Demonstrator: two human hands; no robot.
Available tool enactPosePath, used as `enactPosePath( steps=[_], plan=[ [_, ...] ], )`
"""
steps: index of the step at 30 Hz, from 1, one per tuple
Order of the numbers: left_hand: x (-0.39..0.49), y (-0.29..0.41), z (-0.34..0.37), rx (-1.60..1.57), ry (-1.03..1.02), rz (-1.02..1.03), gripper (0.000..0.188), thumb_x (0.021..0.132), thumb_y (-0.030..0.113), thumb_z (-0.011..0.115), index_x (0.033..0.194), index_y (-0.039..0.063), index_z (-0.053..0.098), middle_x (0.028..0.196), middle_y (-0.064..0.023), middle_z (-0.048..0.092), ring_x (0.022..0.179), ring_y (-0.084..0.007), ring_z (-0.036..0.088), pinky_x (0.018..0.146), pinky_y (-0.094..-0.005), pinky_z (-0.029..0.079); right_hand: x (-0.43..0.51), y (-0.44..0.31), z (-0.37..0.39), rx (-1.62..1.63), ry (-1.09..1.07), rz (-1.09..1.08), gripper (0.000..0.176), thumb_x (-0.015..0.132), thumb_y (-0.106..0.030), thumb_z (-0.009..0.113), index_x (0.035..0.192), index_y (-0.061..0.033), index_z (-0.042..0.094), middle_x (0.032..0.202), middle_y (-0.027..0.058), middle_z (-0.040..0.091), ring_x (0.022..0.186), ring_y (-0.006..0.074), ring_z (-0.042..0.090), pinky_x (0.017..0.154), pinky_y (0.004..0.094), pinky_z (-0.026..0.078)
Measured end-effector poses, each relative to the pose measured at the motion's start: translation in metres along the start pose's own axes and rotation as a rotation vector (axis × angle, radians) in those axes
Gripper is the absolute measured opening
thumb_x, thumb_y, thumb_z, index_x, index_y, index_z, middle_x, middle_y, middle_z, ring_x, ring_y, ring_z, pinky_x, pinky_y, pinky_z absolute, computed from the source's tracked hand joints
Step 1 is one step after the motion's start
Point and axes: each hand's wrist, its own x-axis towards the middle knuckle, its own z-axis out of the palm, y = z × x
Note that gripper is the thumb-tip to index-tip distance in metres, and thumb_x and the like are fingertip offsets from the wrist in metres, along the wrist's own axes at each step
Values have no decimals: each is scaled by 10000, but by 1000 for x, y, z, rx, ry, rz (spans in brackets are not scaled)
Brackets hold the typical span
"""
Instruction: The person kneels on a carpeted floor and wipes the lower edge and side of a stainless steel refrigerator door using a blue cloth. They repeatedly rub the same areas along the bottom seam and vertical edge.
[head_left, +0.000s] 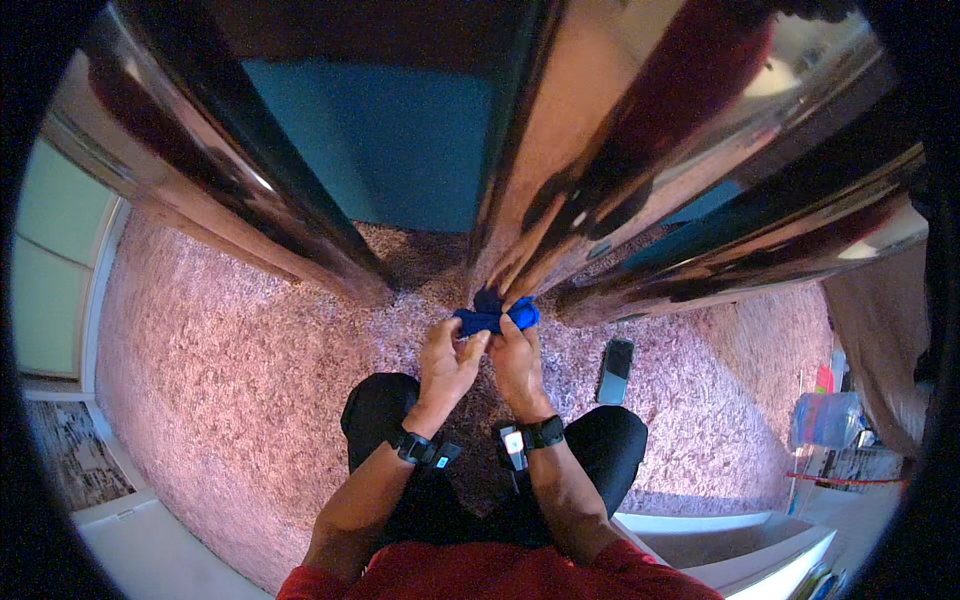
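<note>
A bunched blue cloth (480, 322) is held between both hands, close to the foot of a tall, glossy, reflective panel (555, 187). My left hand (450, 367) pinches the cloth's left end between thumb and fingers. At its right end, my right hand (517, 360) grips it, thumb on top. Whether the cloth touches the panel, I cannot tell. Dark bands with small devices are on both wrists.
A smartphone (616, 371) lies on the pink shaggy carpet (225, 375) beside my right knee. Another glossy panel (285, 210) rises at the left. An open white drawer or box (780, 559) stands at the lower right, below a clear plastic container (825, 420).
</note>
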Motion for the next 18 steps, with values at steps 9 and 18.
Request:
enactPosePath(
  steps=[9,18],
  plan=[
    [5,-1,42,-37,129,-23,416,881,201,717,1199,-26,572,1000,-212,677,880,-305,680,749,-399,536,3,-8,-22,-250,-26,214,213,991,-266,533,1050,-78,613,955,18,618,874,151,567,743,316,451],
    [6,2,54,-159,367,34,398,827,119,729,1150,7,527,820,-163,620,721,-236,615,676,-381,520,1,-38,-28,-478,-141,248,303,939,-313,643,1112,-64,654,1068,49,668,933,177,637,796,335,524]
  ],
)
